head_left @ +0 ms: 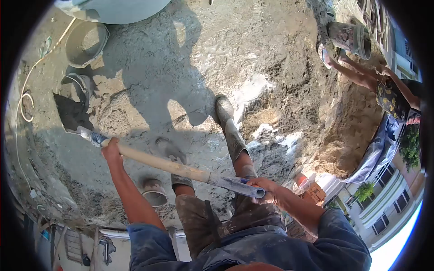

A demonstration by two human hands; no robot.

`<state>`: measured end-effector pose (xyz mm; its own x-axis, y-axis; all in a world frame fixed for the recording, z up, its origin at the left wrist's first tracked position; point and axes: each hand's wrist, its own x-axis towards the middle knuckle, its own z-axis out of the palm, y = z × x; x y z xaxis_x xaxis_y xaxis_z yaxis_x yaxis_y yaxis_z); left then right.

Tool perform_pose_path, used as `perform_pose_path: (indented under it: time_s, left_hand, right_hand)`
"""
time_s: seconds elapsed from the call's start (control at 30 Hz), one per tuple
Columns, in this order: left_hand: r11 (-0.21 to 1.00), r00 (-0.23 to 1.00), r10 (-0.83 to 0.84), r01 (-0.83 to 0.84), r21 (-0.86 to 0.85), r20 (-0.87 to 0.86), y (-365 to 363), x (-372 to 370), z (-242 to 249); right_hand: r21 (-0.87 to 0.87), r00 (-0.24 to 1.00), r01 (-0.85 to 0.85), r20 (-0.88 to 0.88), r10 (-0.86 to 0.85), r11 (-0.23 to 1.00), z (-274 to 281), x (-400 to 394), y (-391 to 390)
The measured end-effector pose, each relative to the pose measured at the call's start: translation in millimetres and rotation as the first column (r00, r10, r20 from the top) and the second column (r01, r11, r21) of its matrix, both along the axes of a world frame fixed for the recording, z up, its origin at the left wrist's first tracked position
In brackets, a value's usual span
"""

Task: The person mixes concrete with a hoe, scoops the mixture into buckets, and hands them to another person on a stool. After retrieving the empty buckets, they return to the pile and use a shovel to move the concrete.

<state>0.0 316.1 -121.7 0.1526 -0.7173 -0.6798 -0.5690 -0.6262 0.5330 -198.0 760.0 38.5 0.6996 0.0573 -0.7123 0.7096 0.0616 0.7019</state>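
Note:
A long-handled shovel [158,160] lies across the view in front of my legs. My left hand [112,153] is wrapped round its wooden shaft close to the blade end. My right hand [266,190] grips the grey D-shaped handle at the other end. The dark blade [70,115] is at the left, beside a pile of sandy mix [115,110]. Just beyond the blade, a bucket [83,86] stands tilted, partly hidden in shadow.
A larger round tub [87,44] stands at the upper left near a pale hose [34,72]. Another bucket [154,193] is by my boots. At the right, a person [389,90] stands near a bucket [348,37]. Bricks [314,193] and a soil mound [337,158] lie at the lower right.

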Motion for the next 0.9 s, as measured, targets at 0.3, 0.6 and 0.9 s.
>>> perform_pose_path:
  time_s: [0.3,0.6,0.9]
  left_hand:
    - [0.907,0.860,0.397,-0.314,0.281,-0.320,-17.5,1.2,-29.8]
    - [0.665,0.521,0.746,-0.612,0.428,-0.415,108.3,-37.0,-16.1]
    - [0.338,0.494,0.853,-0.277,0.899,-0.168,343.3,-194.4,-71.9]
  right_hand:
    - [-0.110,0.922,-0.177,-0.365,0.126,0.978,-40.4,-17.8,-20.3]
    - [0.174,0.372,-0.334,-0.879,0.299,0.926,-41.4,-45.8,69.4]
    - [0.814,-0.188,0.047,-0.562,0.805,0.579,85.8,-100.6,259.5]
